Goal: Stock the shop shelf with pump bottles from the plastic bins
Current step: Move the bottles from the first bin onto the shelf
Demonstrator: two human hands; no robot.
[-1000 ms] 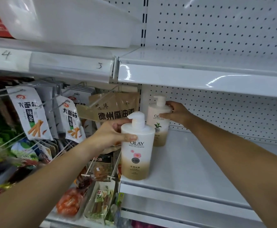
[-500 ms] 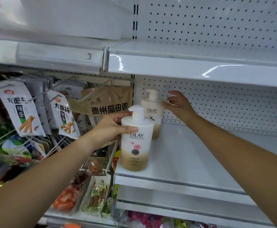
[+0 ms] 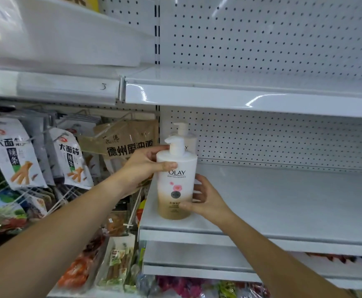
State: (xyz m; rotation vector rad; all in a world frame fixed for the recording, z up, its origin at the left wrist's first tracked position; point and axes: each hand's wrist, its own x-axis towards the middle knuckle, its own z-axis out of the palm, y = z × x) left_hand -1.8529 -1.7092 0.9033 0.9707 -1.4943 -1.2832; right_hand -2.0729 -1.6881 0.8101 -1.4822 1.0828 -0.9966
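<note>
A white-and-gold Olay pump bottle [image 3: 175, 181] stands upright at the front left corner of the white shelf [image 3: 283, 201]. My left hand [image 3: 145, 166] grips its shoulder from the left, thumb across the front. My right hand [image 3: 205, 201] holds its lower right side, thumb on the gold base. A second pump bottle [image 3: 185, 136] stands right behind it against the pegboard, mostly hidden, with no hand on it.
Snack packets [image 3: 18, 155] hang on wire hooks in the bay to the left. A brown pouch [image 3: 128, 140] hangs beside the shelf post. A white upper shelf [image 3: 240, 100] overhangs. Packaged goods fill the lower tiers [image 3: 115, 269].
My right hand has let go of the rear bottle and come forward to hold the front bottle's lower side. The left hand keeps its grip on that bottle.
</note>
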